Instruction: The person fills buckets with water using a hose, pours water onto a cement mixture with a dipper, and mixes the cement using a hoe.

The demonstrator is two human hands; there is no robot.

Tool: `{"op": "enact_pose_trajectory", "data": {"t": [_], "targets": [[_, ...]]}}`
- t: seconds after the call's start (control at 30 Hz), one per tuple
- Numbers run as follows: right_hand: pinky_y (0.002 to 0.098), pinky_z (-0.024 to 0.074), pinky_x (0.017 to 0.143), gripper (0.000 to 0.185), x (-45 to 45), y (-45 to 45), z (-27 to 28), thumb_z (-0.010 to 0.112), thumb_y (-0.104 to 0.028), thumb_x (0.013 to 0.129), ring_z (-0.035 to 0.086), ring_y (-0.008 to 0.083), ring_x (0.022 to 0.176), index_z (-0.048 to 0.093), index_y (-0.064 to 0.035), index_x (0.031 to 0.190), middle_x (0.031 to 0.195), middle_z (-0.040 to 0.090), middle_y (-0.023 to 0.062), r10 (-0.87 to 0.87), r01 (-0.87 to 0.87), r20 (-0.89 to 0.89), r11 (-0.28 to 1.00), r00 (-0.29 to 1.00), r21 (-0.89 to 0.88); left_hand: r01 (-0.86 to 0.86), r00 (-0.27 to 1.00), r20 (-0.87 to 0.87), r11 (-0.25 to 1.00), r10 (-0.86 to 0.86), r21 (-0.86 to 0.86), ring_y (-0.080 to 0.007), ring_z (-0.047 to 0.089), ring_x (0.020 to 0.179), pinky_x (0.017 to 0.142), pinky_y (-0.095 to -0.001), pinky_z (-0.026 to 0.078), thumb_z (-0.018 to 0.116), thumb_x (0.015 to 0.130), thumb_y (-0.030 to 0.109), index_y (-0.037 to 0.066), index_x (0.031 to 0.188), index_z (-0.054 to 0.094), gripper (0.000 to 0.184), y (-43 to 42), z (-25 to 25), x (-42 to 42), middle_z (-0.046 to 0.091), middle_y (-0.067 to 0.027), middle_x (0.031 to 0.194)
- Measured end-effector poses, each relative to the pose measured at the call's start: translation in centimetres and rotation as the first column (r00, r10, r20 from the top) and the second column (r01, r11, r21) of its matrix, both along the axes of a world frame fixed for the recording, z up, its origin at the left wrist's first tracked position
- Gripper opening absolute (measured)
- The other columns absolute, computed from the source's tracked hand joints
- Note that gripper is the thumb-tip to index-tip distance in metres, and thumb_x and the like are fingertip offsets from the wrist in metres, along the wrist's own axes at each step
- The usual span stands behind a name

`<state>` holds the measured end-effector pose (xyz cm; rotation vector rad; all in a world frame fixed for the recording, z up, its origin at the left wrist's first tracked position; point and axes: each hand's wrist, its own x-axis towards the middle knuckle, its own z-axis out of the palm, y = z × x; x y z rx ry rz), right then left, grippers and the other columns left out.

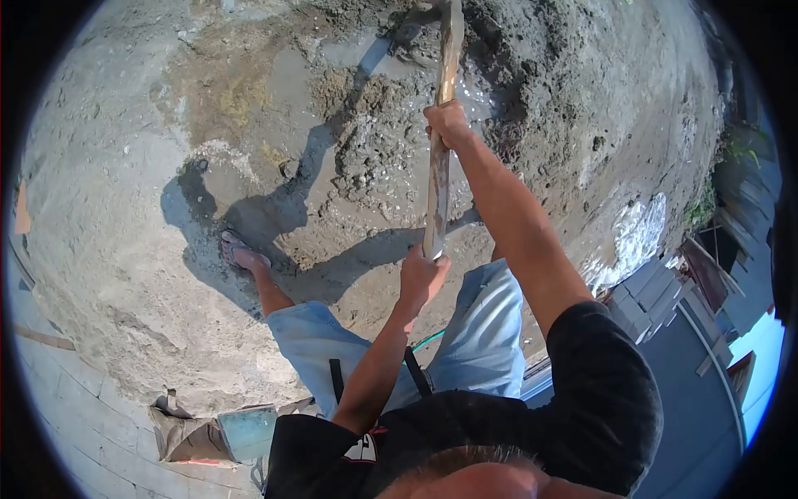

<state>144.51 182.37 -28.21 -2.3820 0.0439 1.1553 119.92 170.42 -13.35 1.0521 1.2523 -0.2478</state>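
Observation:
My right hand (450, 123) is closed round the upper-middle stretch of a long wooden tool handle (440, 187). Lower in the view, near my thighs, my left hand (423, 276) grips the handle's near end. The handle runs away from me into a heap of wet grey concrete mix (378, 162). At the top edge its far end meets dark, wet mix, and the tool's head cannot be made out there. Shiny water lies in the mix beside the handle.
My sandalled foot (241, 251) stands on the grey ground left of the mix. A white plastic sack (638, 231) and stacked grey blocks (644, 295) lie to the right. A torn cardboard box (193, 439) sits at lower left, by paving (71, 407).

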Motion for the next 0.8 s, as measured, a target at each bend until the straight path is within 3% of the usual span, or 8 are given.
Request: {"op": "enact_pose_trajectory", "data": {"t": [0.1, 0.17, 0.3, 0.4, 0.53, 0.63, 0.7, 0.8], "targets": [[0.0355, 0.0501, 0.046, 0.034, -5.7, -1.5, 3.3, 0.063, -0.011, 0.074, 0.061, 0.0218, 0.053, 0.049, 0.0081, 0.098, 0.068, 0.061, 0.0141, -0.035, 0.035, -0.005, 0.999, 0.999, -0.024, 0.068, 0.998, -0.007, 0.993, -0.068, 0.091, -0.021, 0.059, 0.068, 0.063, -0.0337, 0.048, 0.068, 0.075, 0.018, -0.003, 0.099, 0.054, 0.035, -0.9, 2.9, -4.8, 0.061, -0.0132, 0.078], [0.0355, 0.0499, 0.046, 0.035, -9.4, -4.5, 2.2, 0.063, -0.012, 0.074, 0.061, 0.0212, 0.053, 0.045, 0.0065, 0.099, 0.067, 0.06, 0.0132, -0.032, 0.031, -0.028, 0.999, 0.999, -0.043, 0.094, 0.992, -0.085, 0.995, -0.091, 0.03, -0.0373, 0.064, 0.074, 0.067, -0.0396, 0.05, 0.067, 0.072, 0.019, -0.001, 0.098, 0.055, 0.034, -1.5, 5.6, -7.9, 0.063, -0.0208, 0.077], [0.0346, 0.0465, 0.041, 0.036, -17.1, -9.3, 8.4, 0.06, -0.009, 0.077, 0.057, 0.0202, 0.049, 0.038, 0.0025, 0.104, 0.068, 0.055, 0.0119, -0.307, 0.311, -0.245, 0.95, 0.92, -0.021, 0.313, 0.926, -0.231, 0.95, -0.3, 0.02, -0.0393, 0.064, 0.074, 0.065, -0.0438, 0.05, 0.067, 0.071, 0.02, 0.0, 0.094, 0.054, 0.033, -2.9, 11.8, -13.9, 0.063, -0.0226, 0.076], [0.0342, 0.0444, 0.038, 0.034, -17.4, -12.1, 10.6, 0.059, -0.007, 0.078, 0.053, 0.0197, 0.044, 0.038, 0.0007, 0.103, 0.066, 0.051, 0.0091, -0.382, 0.399, -0.24, 0.917, 0.893, 0.027, 0.355, 0.921, -0.194, 0.933, -0.338, 0.055, -0.04, 0.063, 0.073, 0.064, -0.0461, 0.05, 0.068, 0.07, 0.021, 0.002, 0.095, 0.055, 0.034, -4.5, 13.3, -16.3, 0.064, -0.0218, 0.075], [0.0328, 0.042, 0.034, 0.03, -7.5, -12.7, 13.3, 0.059, -0.006, 0.078, 0.048, 0.0178, 0.039, 0.037, -0.0019, 0.099, 0.062, 0.047, 0.0056, -0.447, 0.435, -0.021, 0.859, 0.894, 0.271, 0.426, 0.904, -0.057, 0.904, -0.423, 0.036, -0.0393, 0.064, 0.073, 0.064, -0.0459, 0.051, 0.069, 0.07, 0.025, 0.005, 0.098, 0.056, 0.037, -4.5, 8.5, -9.6, 0.064, -0.0207, 0.074], [0.0319, 0.0416, 0.034, 0.02, 4.1, -10.1, 11.0, 0.059, -0.007, 0.078, 0.054, 0.0165, 0.042, 0.043, -0.0024, 0.066, 0.051, 0.05, 0.0064, -0.398, 0.302, 0.208, 0.875, 0.893, 0.377, 0.419, 0.9, 0.082, 0.901, -0.429, 0.114, -0.0392, 0.063, 0.077, 0.068, -0.045, 0.05, 0.068, 0.07, 0.028, 0.004, 0.1, 0.055, 0.04, -0.6, 2.0, 0.6, 0.064, -0.0213, 0.079], [0.0336, 0.042, 0.035, 0.018, 9.8, -8.1, 7.1, 0.059, -0.007, 0.077, 0.054, 0.0182, 0.042, 0.048, 0.0007, 0.065, 0.051, 0.051, 0.0076, -0.332, 0.258, 0.295, 0.93, 0.896, 0.263, 0.367, 0.9, 0.165, 0.905, -0.404, 0.215, -0.0395, 0.063, 0.08, 0.071, -0.0456, 0.05, 0.067, 0.071, 0.027, 0.003, 0.1, 0.055, 0.04, 2.5, -1.1, 5.2, 0.064, -0.0226, 0.083], [0.035, 0.0433, 0.038, 0.015, 9.1, -6.3, 5.2, 0.059, -0.007, 0.076, 0.055, 0.02, 0.044, 0.051, 0.0039, 0.07, 0.054, 0.052, 0.0094, -0.333, 0.309, 0.244, 0.942, 0.911, 0.132, 0.439, 0.886, 0.098, 0.888, -0.453, 0.135, -0.0397, 0.063, 0.082, 0.073, -0.0458, 0.05, 0.066, 0.071, 0.027, 0.003, 0.101, 0.055, 0.04, 4.7, -2.1, 4.9, 0.064, -0.0236, 0.085]]}}
